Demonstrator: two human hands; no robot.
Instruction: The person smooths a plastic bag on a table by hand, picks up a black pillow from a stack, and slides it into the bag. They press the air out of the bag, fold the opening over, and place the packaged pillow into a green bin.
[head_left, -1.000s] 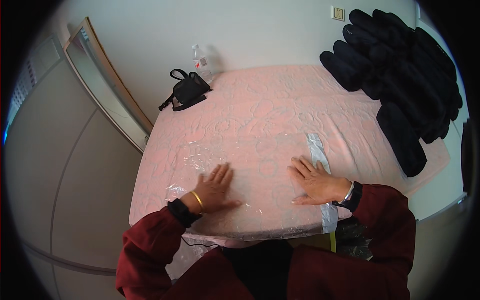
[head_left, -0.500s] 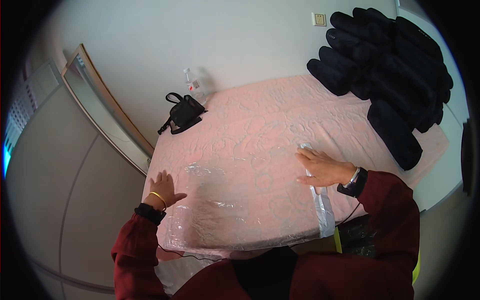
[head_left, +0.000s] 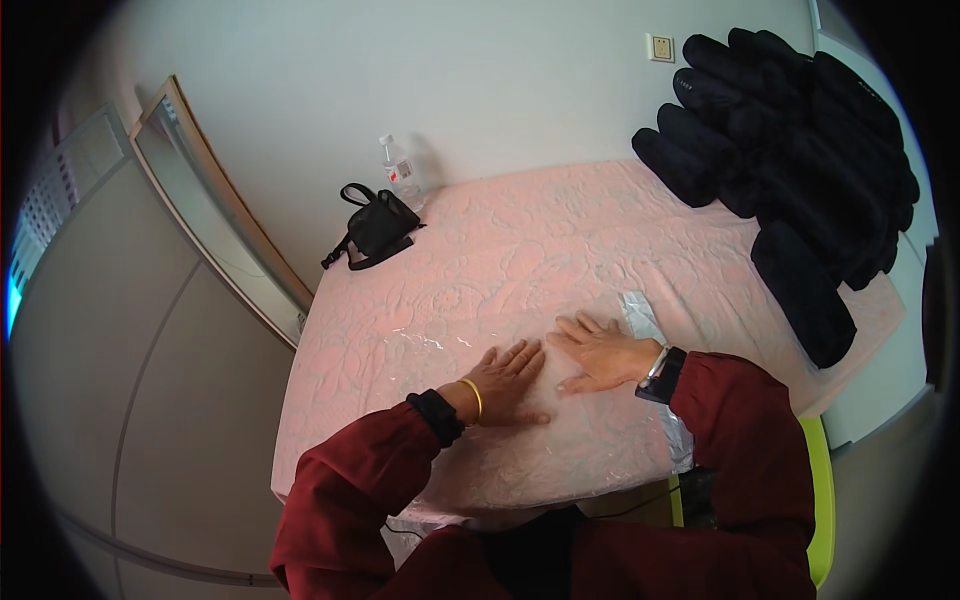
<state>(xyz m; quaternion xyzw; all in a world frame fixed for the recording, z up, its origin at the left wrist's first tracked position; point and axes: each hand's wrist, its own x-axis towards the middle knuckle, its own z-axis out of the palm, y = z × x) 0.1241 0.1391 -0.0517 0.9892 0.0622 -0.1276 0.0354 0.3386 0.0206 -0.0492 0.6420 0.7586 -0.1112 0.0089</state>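
A clear plastic bag [head_left: 590, 440] lies flat on the pink patterned cloth, with a whitish strip [head_left: 642, 318] along its right side. My left hand [head_left: 507, 385] rests flat on the plastic near its middle, fingers spread and pointing to the far right. Close by on the right, my right hand [head_left: 600, 352] lies palm down on the plastic, its fingers apart and pointing left, just beside the strip. Neither hand grips anything. My right forearm hides part of the strip.
The pink cloth [head_left: 540, 210] covers a table against the wall. Several stuffed black rolls [head_left: 820, 160] are piled at the back right. A black pouch [head_left: 380, 225] and a clear bottle [head_left: 400, 172] stand at the far left. A framed mirror [head_left: 205, 200] leans left; something yellow-green [head_left: 820, 500] is at right.
My left hand has moved right, from the bag's left edge to its middle. My right hand has slid left and slightly nearer, off the strip. The view has shifted slightly.
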